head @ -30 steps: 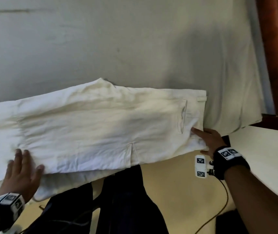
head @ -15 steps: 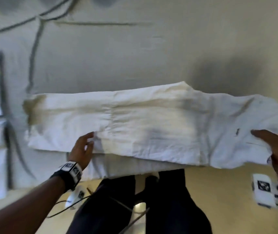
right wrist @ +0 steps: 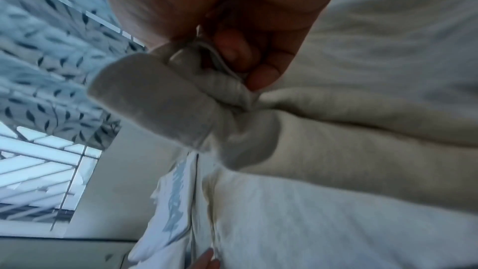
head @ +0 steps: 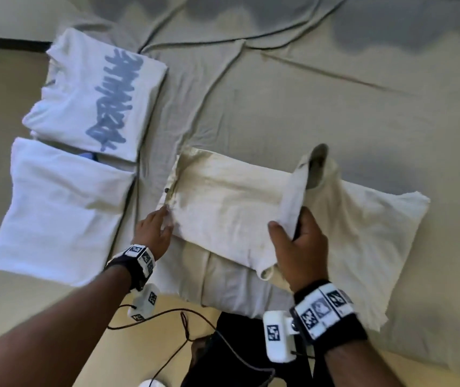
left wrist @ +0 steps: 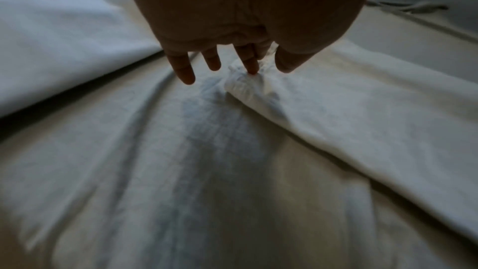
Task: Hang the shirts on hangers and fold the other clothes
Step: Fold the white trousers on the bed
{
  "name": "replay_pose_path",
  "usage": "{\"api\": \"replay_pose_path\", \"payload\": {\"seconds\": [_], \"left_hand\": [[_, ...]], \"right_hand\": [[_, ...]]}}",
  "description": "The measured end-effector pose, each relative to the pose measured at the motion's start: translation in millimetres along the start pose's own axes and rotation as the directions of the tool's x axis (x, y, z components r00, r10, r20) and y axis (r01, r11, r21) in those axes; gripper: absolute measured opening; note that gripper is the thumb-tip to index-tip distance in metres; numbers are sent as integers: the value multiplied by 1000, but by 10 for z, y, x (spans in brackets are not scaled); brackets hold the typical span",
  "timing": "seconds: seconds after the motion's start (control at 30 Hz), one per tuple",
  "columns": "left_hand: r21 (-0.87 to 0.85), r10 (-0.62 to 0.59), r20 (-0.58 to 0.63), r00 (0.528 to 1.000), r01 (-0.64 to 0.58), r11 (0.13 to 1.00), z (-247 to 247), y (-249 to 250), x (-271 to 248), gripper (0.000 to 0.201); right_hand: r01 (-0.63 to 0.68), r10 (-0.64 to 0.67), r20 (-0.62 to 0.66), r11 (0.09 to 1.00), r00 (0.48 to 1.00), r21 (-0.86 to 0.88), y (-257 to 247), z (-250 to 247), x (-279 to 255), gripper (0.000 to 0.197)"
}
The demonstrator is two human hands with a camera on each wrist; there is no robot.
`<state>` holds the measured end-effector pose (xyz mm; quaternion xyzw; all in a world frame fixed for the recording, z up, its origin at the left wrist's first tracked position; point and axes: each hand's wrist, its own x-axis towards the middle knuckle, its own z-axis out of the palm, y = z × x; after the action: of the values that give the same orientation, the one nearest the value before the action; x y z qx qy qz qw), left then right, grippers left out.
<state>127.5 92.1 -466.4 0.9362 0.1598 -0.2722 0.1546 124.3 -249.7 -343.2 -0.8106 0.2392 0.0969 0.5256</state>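
Two folded white garments already lie on the bed sheet (head: 279,88) to our left: a printed T-shirt (head: 97,93) farther away and a plain white piece (head: 55,208) just beside it, nearer to us. Between our hands lie the cream trousers (head: 223,202), stretched across the bed, and we judge the step in hand to be their crosswise fold.

Our right hand (head: 298,247) has its grip clenched round a raised ridge of the trouser cloth, thumb on one side and curled fingers on the other, so the fabric stands up off the bed at that spot. The wrist view shows the bunched cloth pinched inside the fist. Our left hand (head: 153,233) rests at the left end of the trousers with fingers nearly straight, one fingertip (left wrist: 252,72) pressing the rumpled corner down; its grip is released and holds nothing.

Next, we think, the right hand must carry its lifted part over toward the left end while the left hand pins that edge. The cloth looks limp, so the layers may slide or crease unless smoothed afterward.
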Motion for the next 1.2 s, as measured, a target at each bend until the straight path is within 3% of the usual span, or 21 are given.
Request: {"api": "replay_pose_path", "payload": {"seconds": [0.1,0.17,0.27,0.33,0.37,0.43,0.5,0.57,0.63,0.7,0.77,0.83,0.9,0.93,1.0,1.07,1.1,1.13,1.2], "left_hand": [[-21,32,3,999,-32,999,16,-120,125,57],[-202,-6,14,1000,9,979,2,-141,222,50],[-562,-100,33,994,101,821,-43,-134,272,42],[-683,-159,64,985,159,713,-100,-153,287,39],[-686,-180,104,978,201,699,-147,-157,293,44],[-678,-231,178,956,289,676,-219,-201,325,55],[-752,-306,252,918,385,535,-245,-230,335,71],[-793,-315,294,902,414,446,-257,-247,344,80],[-780,-301,243,922,370,504,-278,-233,366,81],[-645,-191,80,978,197,738,-264,-227,385,63],[-387,-78,-47,996,54,920,-190,-208,413,46],[-265,-83,-98,992,55,963,-177,-135,424,43],[-248,-146,-94,985,119,961,-179,-74,456,37],[-261,-177,-76,981,151,953,-181,-47,459,34],[-311,-220,-98,971,180,933,-173,-29,423,35],[-412,-309,-185,933,212,886,-134,14,303,48],[-460,-362,-220,906,230,857,-80,-20,252,56],[-485,-393,-229,891,245,839,-36,-36,190,61],[-468,-434,-138,890,328,821,71,-100,131,68]], "right_hand": [[-10,15,91,998,996,-56,-178,450,61,18],[13,-4,114,997,993,-79,-325,675,74,15],[140,-127,129,986,983,-95,-558,1118,46,17],[248,-225,188,963,956,-109,-690,1522,26,21],[274,-235,269,955,934,-117,-744,1730,20,23],[231,-97,510,951,854,-206,-784,2054,39,36],[168,72,612,931,788,-325,-636,2176,97,46],[140,85,566,929,820,-342,-362,2020,149,36],[144,14,445,937,896,-319,-17,1632,168,22],[129,-39,245,923,969,-362,442,1092,179,21],[7,2,17,874,1000,-486,905,487,176,35],[-223,156,-170,821,973,-526,1261,-78,156,52],[-489,399,-283,729,872,-478,1628,-513,107,67],[-582,515,-272,690,813,-430,1758,-660,80,77],[-693,687,-116,689,718,-211,1986,-798,24,92],[-796,787,122,598,605,87,2048,-837,-58,64],[-816,794,191,554,578,165,2036,-847,-90,47],[-818,786,226,542,575,193,2004,-869,-117,37],[-772,729,255,607,635,189,2002,-918,-138,30]]}}
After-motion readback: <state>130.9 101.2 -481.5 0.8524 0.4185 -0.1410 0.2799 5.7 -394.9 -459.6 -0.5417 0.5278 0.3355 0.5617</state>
